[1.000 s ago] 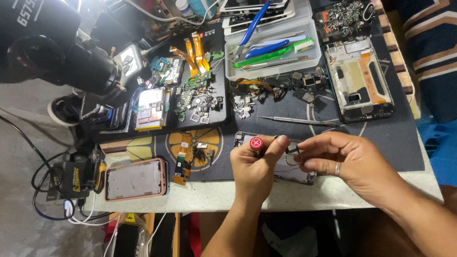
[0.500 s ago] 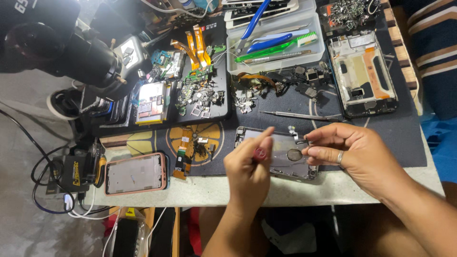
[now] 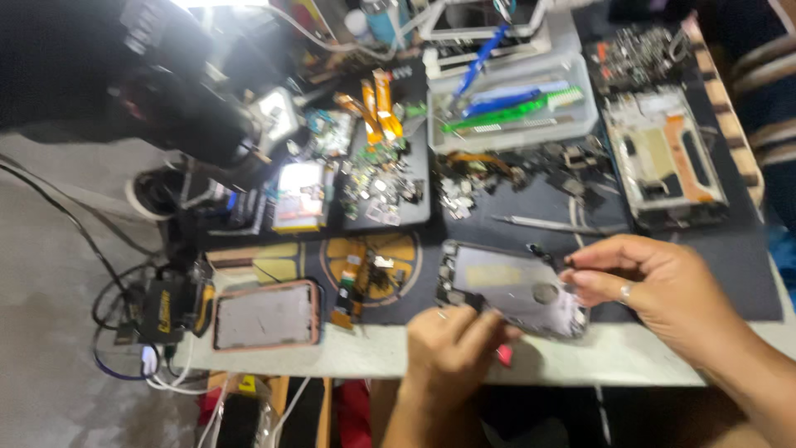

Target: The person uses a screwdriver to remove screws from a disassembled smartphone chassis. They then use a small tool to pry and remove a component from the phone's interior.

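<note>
An opened phone chassis [image 3: 510, 286] with a silver plate lies tilted at the table's front edge. My left hand [image 3: 452, 348] is closed near its lower left corner, with a small red-tipped tool [image 3: 503, 355] showing beside the fingers. My right hand [image 3: 663, 290], a ring on one finger, touches the chassis's right side with thumb and fingertips pinched at its upper edge. The frame is blurred, so what sits between those fingertips is unclear.
A phone in a red case [image 3: 267, 314] lies at the front left beside cables. Tweezers [image 3: 543, 222] lie behind the chassis. A clear tray [image 3: 506, 104] holds blue and green tools. Another phone frame [image 3: 663, 158] is at the back right. A black microscope [image 3: 166, 91] looms at the left.
My left hand has dropped from above the chassis to its lower left corner near the table edge. My right hand stays at the chassis's right side. The view has shifted and blurred.
</note>
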